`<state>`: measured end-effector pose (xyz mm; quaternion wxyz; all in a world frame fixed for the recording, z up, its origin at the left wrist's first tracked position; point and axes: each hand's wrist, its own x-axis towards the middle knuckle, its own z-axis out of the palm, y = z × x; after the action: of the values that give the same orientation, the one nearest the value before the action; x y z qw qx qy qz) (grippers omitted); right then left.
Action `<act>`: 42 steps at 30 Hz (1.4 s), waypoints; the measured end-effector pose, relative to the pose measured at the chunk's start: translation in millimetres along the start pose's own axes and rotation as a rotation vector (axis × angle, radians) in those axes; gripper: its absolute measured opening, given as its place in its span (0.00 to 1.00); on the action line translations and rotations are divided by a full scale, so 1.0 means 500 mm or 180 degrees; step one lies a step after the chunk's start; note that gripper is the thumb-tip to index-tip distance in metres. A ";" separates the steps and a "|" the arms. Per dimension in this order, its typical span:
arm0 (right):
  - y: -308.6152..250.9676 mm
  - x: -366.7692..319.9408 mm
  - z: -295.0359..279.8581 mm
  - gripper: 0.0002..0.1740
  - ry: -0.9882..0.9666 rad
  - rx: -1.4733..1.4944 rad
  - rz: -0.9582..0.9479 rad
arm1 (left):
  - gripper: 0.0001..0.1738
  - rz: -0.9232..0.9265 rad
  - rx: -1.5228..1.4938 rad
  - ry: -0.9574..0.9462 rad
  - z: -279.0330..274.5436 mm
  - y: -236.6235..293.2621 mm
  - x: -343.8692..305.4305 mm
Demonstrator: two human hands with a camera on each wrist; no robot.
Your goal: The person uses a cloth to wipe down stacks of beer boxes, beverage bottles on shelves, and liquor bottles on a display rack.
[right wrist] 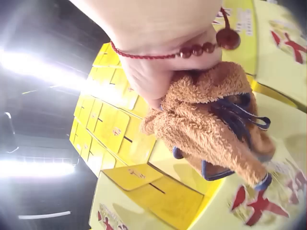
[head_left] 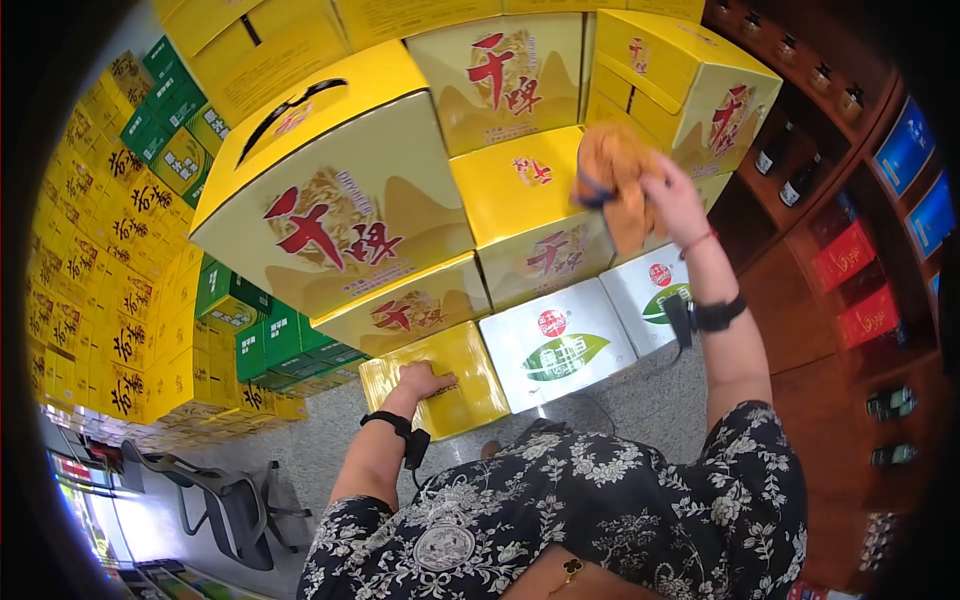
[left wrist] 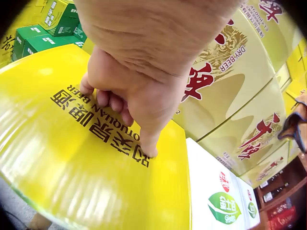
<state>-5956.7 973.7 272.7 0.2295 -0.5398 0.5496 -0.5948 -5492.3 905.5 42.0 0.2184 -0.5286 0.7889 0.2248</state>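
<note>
My right hand (head_left: 672, 200) grips a bunched orange-brown towel (head_left: 622, 180) with dark blue edging, held up in front of the stacked cartons. The right wrist view shows the fluffy towel (right wrist: 206, 124) hanging below the hand, with a dark blue loop on it; the fingers are mostly hidden by it. My left hand (head_left: 422, 380) leans on the top of a shiny yellow beer carton (head_left: 470, 407). In the left wrist view its fingers are curled under on the carton's printed lettering, while the thumb (left wrist: 149, 143) presses down to one side.
Large yellow-and-beige beer cartons (head_left: 330, 220) are stacked ahead. White cartons with green leaves (head_left: 560, 345) stand right of the yellow one. Yellow and green cartons fill the left side. Wooden shelves (head_left: 790, 230) with bottles line the right; an office chair (head_left: 225, 500) stands behind left.
</note>
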 end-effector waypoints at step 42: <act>0.055 0.034 0.303 0.28 -0.0573 -0.3462 -0.0409 | 0.39 0.0585 0.0028 -0.0154 -0.011 -0.028 -0.016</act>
<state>-5835.4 889.4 226.0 -0.0730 -0.6616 0.7218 -0.1897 -5477.3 903.4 49.6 0.2181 -0.4475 0.8295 0.2532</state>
